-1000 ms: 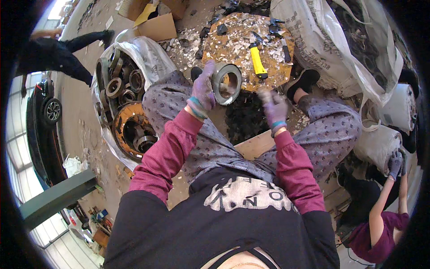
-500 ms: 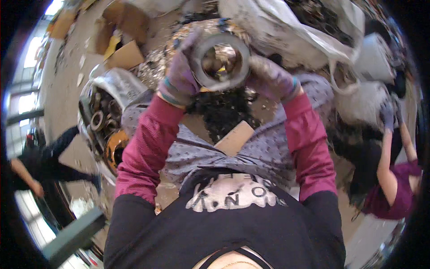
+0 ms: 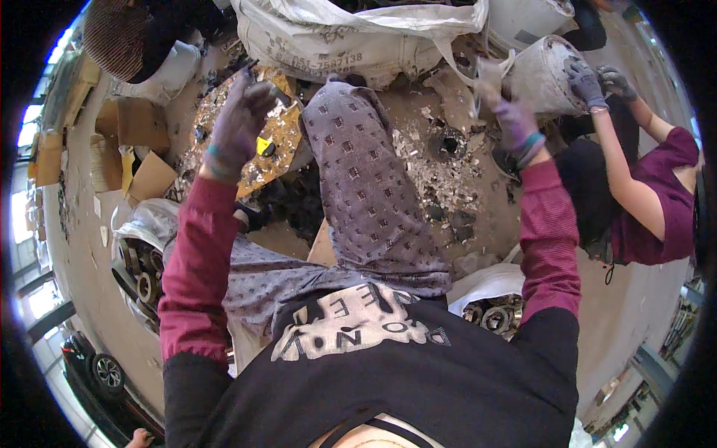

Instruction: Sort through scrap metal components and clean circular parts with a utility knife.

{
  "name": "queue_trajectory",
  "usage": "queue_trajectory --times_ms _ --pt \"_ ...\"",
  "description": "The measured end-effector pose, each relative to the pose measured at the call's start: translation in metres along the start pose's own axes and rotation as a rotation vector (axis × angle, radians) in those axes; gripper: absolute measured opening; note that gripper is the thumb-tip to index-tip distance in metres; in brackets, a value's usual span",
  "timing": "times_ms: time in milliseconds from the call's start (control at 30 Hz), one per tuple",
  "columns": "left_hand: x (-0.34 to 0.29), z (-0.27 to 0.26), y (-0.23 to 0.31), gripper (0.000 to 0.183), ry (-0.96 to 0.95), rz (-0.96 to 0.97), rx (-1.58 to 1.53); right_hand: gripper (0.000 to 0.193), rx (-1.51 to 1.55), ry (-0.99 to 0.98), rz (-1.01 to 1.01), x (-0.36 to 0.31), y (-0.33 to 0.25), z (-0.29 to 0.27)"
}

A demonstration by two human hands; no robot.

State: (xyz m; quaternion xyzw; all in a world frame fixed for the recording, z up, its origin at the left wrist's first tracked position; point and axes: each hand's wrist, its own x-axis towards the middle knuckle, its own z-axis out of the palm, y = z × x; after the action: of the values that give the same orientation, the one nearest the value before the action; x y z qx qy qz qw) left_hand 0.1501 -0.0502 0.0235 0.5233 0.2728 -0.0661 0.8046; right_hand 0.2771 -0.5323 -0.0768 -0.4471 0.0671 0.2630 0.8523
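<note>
My left hand (image 3: 240, 127), in a purple-grey glove, hovers above a round, yellowish work surface (image 3: 290, 134) strewn with chips. Its fingers look stretched and apart, beside a thin dark piece (image 3: 248, 66) whose kind is unclear. On that surface lies a small yellow-and-black object (image 3: 265, 146). Out to the right, my gloved right hand (image 3: 517, 125) is smeared by motion near a white bag's strap, so its grip is hidden. The thick grey ring seen earlier is in neither hand as far as I can make out.
A large white sack (image 3: 336, 48) stands ahead. Metal rings fill bags at left (image 3: 146, 284) and right (image 3: 493, 317). Cardboard boxes (image 3: 134, 123) stand at far left. A co-worker in a maroon shirt (image 3: 657, 201) grips a whitish bucket (image 3: 545, 78). Debris (image 3: 441, 172) covers the floor ahead.
My hands have parted from the grey ring: the left moved left over the work surface, the right swung right. My body and view have turned rightward, and one knee now points straight ahead.
</note>
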Motion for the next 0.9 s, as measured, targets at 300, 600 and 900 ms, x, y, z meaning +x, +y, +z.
queue_trajectory --times_ms 300,600,900 --pt "-0.094 -0.129 -0.057 0.050 0.384 -0.152 -0.112 0.060 -0.831 0.367 0.171 -0.025 0.133 -0.099" --pt "-0.120 -0.128 -0.078 0.050 0.497 -0.143 -0.078 0.046 -2.162 0.494 -0.109 -0.069 0.179 -0.044" --pt "-0.099 -0.136 -0.094 0.046 0.283 -0.101 -0.135 0.053 -1.798 0.322 0.268 -0.043 0.172 -0.044"
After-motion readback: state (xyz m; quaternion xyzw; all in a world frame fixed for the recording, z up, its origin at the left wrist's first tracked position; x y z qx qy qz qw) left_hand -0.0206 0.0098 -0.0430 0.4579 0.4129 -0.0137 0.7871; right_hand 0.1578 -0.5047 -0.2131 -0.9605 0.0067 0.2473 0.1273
